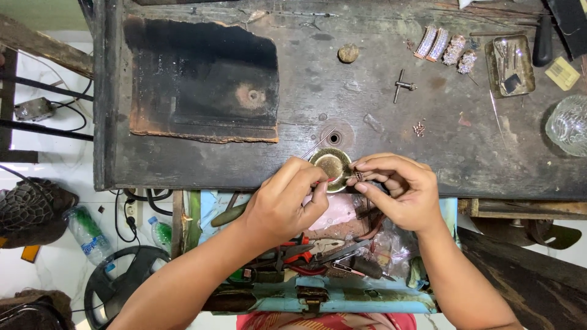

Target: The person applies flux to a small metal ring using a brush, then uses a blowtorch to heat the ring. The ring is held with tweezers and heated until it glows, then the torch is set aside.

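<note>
My left hand (285, 203) pinches thin metal tweezers (319, 145) whose tip reaches over a small round brass dish (331, 165) at the near edge of the dark wooden workbench (391, 140). Just right of the dish, my right hand (400, 189) holds a tiny jewellery piece (359, 176) between thumb and fingertips. Both hands nearly touch above the bench edge.
A charred black board (202, 79) lies at the left of the bench. Sparkling jewellery strips (433, 44), a metal tray (512, 64), a small T-shaped key (402, 85) and a glass bowl (567, 124) sit at the right. An open drawer (324, 256) below holds pliers and tools.
</note>
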